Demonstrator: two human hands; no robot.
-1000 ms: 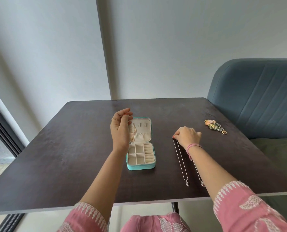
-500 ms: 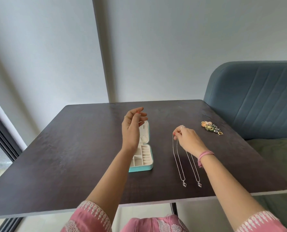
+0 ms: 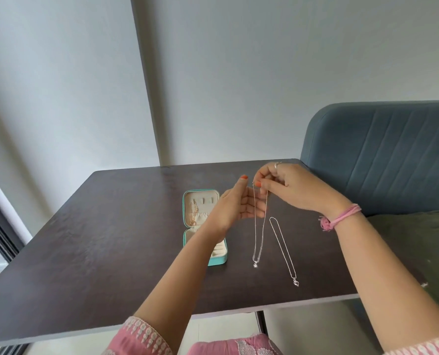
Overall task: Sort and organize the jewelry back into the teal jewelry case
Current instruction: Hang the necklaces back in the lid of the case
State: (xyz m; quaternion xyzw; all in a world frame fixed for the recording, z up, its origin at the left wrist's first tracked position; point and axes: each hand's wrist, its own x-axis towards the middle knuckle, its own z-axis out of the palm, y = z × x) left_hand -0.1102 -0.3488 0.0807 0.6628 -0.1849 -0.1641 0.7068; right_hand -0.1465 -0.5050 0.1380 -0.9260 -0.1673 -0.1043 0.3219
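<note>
We see one open teal case (image 3: 205, 228) left of two silver necklaces, one flat on the table (image 3: 85, 239), one (image 3: 258, 234) now lifted, pinched by our right hand (image 3: 294, 189), our left hand (image 3: 235, 208) relaxed beside it.

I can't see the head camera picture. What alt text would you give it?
A person's right hand pinches the top of a silver pendant necklace above a dark table, the open left hand beside the chain. A second silver necklace lies flat to the right; an open teal jewelry case sits to the left.
</note>
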